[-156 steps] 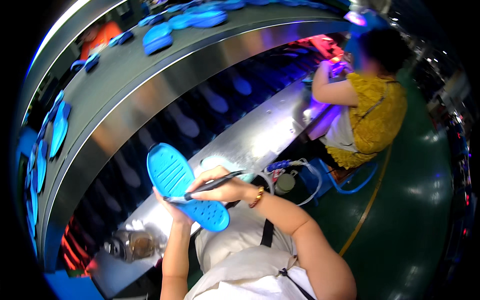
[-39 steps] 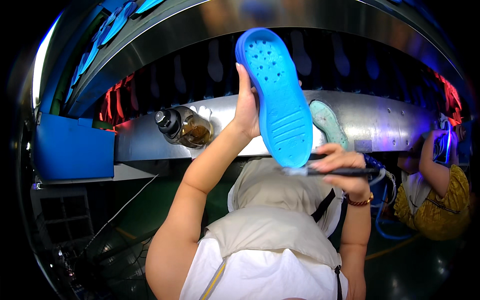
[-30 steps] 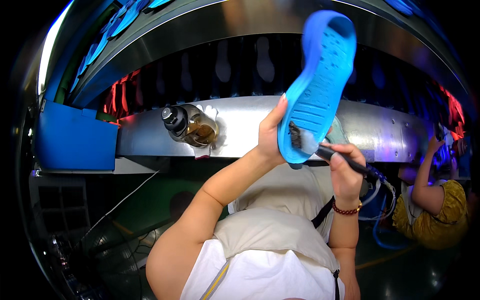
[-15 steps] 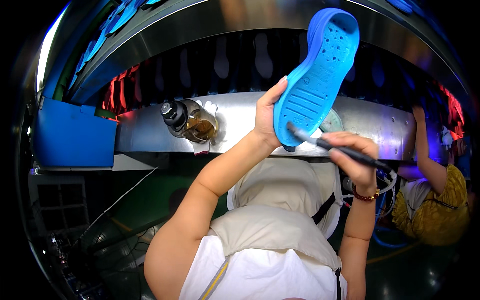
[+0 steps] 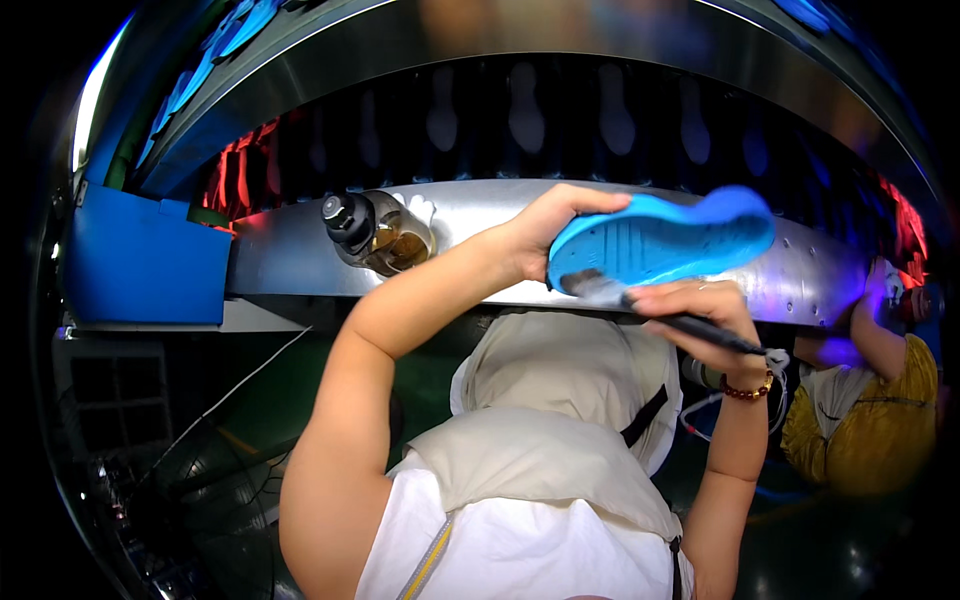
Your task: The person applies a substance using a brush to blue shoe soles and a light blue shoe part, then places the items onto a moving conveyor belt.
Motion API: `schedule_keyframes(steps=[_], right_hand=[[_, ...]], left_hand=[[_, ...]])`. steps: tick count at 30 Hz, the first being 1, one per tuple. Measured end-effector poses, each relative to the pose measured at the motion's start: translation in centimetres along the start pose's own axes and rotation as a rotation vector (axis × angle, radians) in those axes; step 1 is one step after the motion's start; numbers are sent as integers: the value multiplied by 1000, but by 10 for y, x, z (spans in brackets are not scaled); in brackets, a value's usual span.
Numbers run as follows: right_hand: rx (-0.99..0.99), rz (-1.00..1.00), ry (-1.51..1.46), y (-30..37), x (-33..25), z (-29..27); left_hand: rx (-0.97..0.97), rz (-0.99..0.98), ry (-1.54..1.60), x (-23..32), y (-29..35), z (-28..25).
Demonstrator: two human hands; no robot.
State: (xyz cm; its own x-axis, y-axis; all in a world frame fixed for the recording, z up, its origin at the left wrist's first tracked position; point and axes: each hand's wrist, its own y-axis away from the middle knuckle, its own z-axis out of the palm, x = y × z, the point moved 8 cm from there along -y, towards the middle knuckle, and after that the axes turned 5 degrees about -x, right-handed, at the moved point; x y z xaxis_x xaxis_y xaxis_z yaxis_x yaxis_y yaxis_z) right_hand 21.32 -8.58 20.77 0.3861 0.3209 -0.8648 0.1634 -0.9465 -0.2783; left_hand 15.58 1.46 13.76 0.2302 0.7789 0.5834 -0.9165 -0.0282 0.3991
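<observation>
A blue shoe sole (image 5: 665, 240) is tilted above the metal ledge, its hollow inner side facing me and its toe pointing right. My left hand (image 5: 560, 228) is closed round its heel end, thumb along the upper rim. My right hand (image 5: 705, 305) grips a black-handled brush (image 5: 722, 336). The brush's blurred tip is at the sole's heel end, touching or very close to the inner surface; I cannot tell which. A beaded bracelet (image 5: 748, 388) is on my right wrist.
A bottle with a black cap (image 5: 385, 240) stands on the metal ledge (image 5: 290, 250), left of my hands. Dark sole shapes (image 5: 526, 110) line the slot behind. A blue box (image 5: 145, 260) is at left. Another person in yellow (image 5: 880, 420) reaches in at right.
The sole has swung down from nearly upright to lying more level, toe now rightward. Both hands stay closed on their things. The brush tip remains by the heel. The other person's arm has lowered.
</observation>
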Motion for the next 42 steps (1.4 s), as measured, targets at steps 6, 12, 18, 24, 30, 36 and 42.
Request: schedule_keyframes(steps=[6, 12, 18, 24, 30, 36, 42], right_hand=[[-132, 73, -7, 9, -3, 1], [-345, 128, 165, 14, 0, 7], [-196, 277, 125, 23, 30, -17], [158, 323, -140, 13, 34, -19], [398, 484, -333, -5, 65, -16], [439, 540, -339, -15, 81, -19], [723, 484, -288, 15, 108, -61]], left_hand=[[-48, -156, -129, -11, 10, 8], [-45, -174, -311, -18, 14, -10], [-36, -80, -402, -4, 19, -8], [12, 10, -112, -17, 2, -15], [65, 138, -474, -13, -15, -15], [105, 155, -484, -11, -19, -24], [146, 121, -340, -13, -10, -37]])
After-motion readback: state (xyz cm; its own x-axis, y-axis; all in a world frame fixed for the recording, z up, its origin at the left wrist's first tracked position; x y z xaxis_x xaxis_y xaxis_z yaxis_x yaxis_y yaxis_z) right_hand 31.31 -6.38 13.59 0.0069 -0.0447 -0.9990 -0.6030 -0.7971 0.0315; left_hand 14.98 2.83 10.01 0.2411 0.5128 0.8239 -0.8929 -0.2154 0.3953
